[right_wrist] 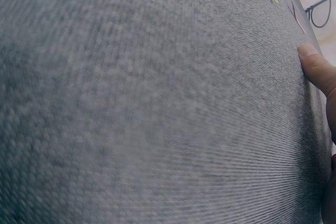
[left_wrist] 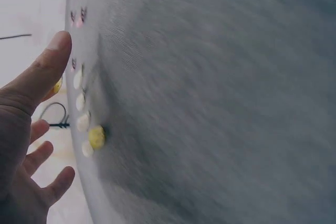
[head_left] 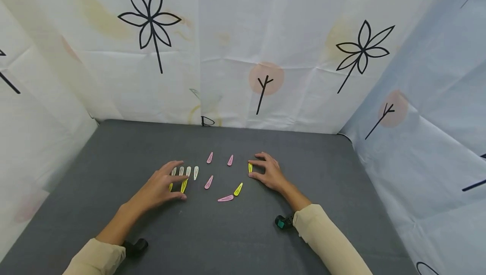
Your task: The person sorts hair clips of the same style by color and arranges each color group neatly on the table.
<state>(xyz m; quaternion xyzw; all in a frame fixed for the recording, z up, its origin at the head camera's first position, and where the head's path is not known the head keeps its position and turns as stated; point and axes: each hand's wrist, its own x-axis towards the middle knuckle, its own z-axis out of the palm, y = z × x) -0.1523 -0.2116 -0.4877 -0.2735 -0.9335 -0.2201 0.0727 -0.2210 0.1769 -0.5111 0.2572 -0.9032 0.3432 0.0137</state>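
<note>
My left hand (head_left: 153, 188) holds a yellow snap hair clip (head_left: 184, 185) between thumb and index finger; the clip also shows behind the thumb in the left wrist view. Beneath that hand lies another yellow clip (head_left: 170, 187), partly covered. A row of several white hair clips (head_left: 195, 173) stands just beyond the left fingers. Farther right, my right hand (head_left: 270, 173) pinches a yellow hair clip (head_left: 250, 168) by its ends between thumb and index finger. In the right wrist view only the thumb (right_wrist: 317, 69) and a bit of the hand appear, and the held clip is hidden.
Several pink hair clips (head_left: 209, 182) lie spread between the hands. One loose yellow clip (head_left: 238, 189) is close to the nearest pink clip (head_left: 225, 198). The grey tabletop (head_left: 212, 241) ends at patterned white cloth walls (head_left: 228, 34) behind and on both sides.
</note>
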